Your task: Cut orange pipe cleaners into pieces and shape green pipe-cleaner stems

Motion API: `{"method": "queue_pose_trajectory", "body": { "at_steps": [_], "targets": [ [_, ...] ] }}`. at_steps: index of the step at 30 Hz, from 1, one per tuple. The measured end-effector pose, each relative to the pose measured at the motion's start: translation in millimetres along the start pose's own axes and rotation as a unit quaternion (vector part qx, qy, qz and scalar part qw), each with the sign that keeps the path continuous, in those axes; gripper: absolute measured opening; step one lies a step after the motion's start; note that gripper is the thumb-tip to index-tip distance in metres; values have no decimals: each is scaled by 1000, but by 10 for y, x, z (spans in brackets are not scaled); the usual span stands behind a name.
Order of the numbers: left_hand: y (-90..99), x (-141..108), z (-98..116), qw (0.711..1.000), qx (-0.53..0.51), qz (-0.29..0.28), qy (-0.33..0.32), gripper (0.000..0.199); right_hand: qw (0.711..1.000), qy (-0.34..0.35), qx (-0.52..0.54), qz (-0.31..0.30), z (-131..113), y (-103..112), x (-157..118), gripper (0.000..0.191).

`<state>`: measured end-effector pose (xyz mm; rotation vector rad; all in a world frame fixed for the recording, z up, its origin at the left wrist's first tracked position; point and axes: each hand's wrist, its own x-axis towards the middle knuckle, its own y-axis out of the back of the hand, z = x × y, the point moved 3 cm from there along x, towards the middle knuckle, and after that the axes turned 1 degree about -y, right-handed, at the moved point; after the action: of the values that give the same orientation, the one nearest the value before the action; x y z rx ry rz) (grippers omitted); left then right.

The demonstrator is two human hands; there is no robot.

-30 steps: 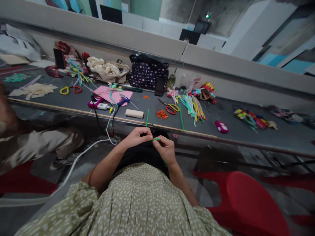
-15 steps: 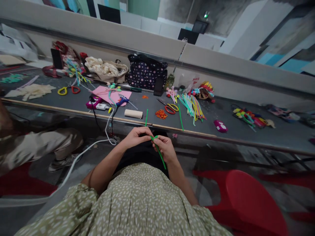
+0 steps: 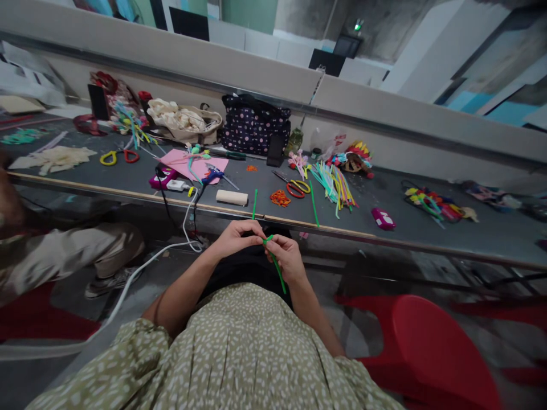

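Just off the table's front edge, my left hand (image 3: 240, 239) and my right hand (image 3: 288, 259) meet over my lap. Both pinch a green pipe cleaner (image 3: 280, 277), bent near its upper end, with its tail hanging below my right hand. My left fingertips close on the bent part; the exact grip is partly hidden by the fingers. Beyond my hands, one straight green pipe cleaner (image 3: 255, 204) lies at the table edge and another (image 3: 314, 204) lies further right. Between them are a small pile of orange pieces (image 3: 280, 198) and scissors (image 3: 298, 188) with red and yellow handles.
A cream roll (image 3: 231, 197), a blue glue gun (image 3: 211, 175) and pink paper (image 3: 176, 162) lie left of centre. Colourful pipe cleaners (image 3: 337, 185) and a magenta box (image 3: 383, 219) are to the right. A white cable (image 3: 141, 265) hangs down; a red stool (image 3: 440, 347) stands right. Another person's leg (image 3: 64, 256) is left.
My hands stay in nearly the same place, with only slight finger movement around the green pipe cleaner. The other person's arm at far left shifts a little.
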<state>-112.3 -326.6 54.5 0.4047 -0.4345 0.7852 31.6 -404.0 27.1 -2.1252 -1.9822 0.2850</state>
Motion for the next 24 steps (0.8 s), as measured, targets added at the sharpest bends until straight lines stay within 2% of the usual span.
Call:
{"method": "queue_pose_trajectory", "body": {
  "at_steps": [14, 24],
  "targets": [
    [-13, -7, -28, 1000, -13, -2, -7, 16, 985, 103, -136, 25, -104, -34, -70, 20],
    [-34, 11, 22, 999, -27, 26, 24, 18, 961, 181, -202, 47, -139, -59, -113, 11]
  ]
}}
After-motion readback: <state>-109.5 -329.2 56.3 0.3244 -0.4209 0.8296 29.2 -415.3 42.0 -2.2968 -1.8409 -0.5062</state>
